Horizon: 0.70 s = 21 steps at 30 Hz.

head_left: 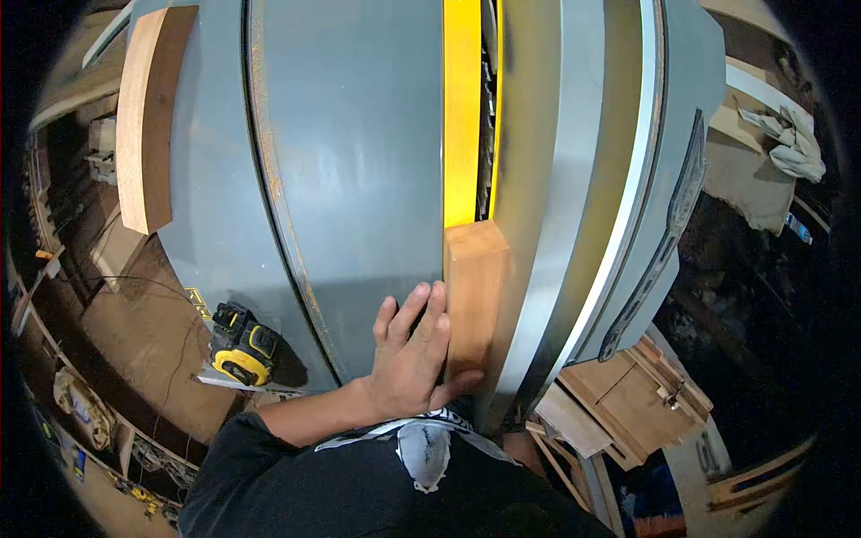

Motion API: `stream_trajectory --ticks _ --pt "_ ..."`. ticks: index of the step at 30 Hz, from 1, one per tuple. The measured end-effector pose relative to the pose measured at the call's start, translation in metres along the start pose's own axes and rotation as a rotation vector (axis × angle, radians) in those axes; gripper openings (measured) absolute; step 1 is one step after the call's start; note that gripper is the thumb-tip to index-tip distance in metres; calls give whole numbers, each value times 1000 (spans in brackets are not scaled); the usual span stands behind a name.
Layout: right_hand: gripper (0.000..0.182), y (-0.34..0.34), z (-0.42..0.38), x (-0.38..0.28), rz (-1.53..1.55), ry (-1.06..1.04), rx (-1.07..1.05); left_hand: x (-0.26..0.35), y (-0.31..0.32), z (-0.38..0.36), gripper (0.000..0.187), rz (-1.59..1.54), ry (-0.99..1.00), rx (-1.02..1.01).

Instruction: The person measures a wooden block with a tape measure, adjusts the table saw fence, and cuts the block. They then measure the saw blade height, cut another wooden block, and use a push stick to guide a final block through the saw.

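A wooden block [475,291] stands against the yellow strip [462,108] on the grey machine table [345,143]. My left hand [413,350] lies along the block's left side, fingers stretched out and slightly apart, with the thumb across its near end. Beyond the block, a dark narrow slot runs beside the yellow strip. Only a bit of my right forearm shows low beside my body; my right hand is hidden. A tall metal fence [574,143] rises right of the block.
A second wooden piece [148,121] rests at the table's far left edge. A black and yellow tape measure [242,345] sits at the near left corner. Boards [628,394] lie at lower right, and a crumpled cloth [789,143] is at the far right.
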State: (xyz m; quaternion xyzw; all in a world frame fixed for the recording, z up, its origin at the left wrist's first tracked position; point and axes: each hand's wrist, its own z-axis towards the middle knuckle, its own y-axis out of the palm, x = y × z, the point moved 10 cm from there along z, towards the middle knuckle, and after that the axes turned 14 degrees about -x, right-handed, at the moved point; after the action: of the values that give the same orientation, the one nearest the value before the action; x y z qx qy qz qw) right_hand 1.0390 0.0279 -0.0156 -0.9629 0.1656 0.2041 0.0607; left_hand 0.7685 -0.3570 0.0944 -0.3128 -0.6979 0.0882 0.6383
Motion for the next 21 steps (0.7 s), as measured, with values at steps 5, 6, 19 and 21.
stream_trajectory --ticks 5,6,19,21 --pt "32 -1 -10 3 3 5 10 -3 0 1 98 -21 -32 -87" --pt "32 -2 -10 3 0 6 10 -3 -1 1 99 -35 -25 -75" --pt "33 2 -23 7 0 18 25 -3 -7 0 99 -108 32 18" --pt "33 2 -23 5 1 12 26 -3 -8 1 98 -114 28 20"
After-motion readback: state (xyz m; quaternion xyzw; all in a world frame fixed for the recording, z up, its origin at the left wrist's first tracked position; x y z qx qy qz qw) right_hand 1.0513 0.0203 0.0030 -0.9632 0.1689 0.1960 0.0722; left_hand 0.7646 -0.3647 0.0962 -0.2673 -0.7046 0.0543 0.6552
